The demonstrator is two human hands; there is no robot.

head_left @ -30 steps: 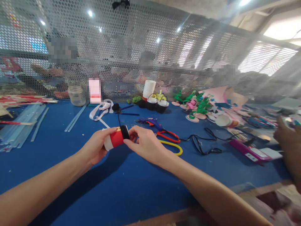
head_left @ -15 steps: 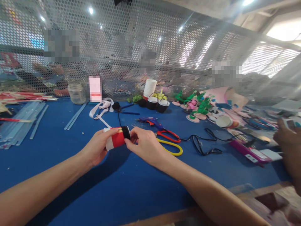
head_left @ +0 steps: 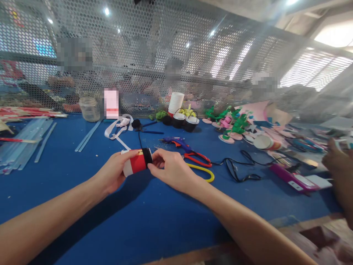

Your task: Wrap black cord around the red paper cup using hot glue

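Observation:
A red and white paper cup lies tilted sideways in my left hand, whose fingers wrap round its base end. Black yarn is wound in a band round the cup's rim end. From the band a strand runs up to a small black yarn ball on the table. My right hand is closed at the rim, its thumb against the edge of the black band; some of its fingertips are hidden. Just right of it lie scissors with a yellow and red handle, and a blue glue gun.
Two black-wrapped cups with handles stand behind, near stacked paper cups. Glue sticks and a clear jar are left. A black cable leads to a purple power strip; another person's hand is far right.
My right hand has shifted very slightly to the right along the rim. The cup stays in my left hand, almost unmoved.

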